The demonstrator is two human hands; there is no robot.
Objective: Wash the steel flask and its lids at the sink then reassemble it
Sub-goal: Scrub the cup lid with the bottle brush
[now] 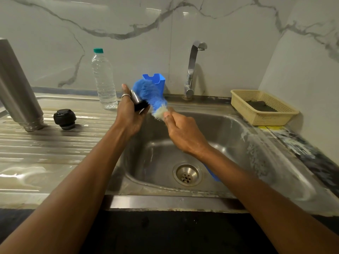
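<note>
My left hand holds a small steel cup lid with a dark inside, over the sink's left rim. Gripped in my right hand is a bottle brush with blue and white bristles; the bristles press against the lid's opening and look blurred. The brush's blue handle end shows below my right wrist. The steel flask body stands upside down on the draining board at the far left. Its black inner stopper sits beside it on the ribbed board.
The steel sink with its drain lies below my hands. A chrome tap rises behind it, with no water seen running. A clear plastic water bottle and a blue holder stand at the back. A beige basket sits at the right.
</note>
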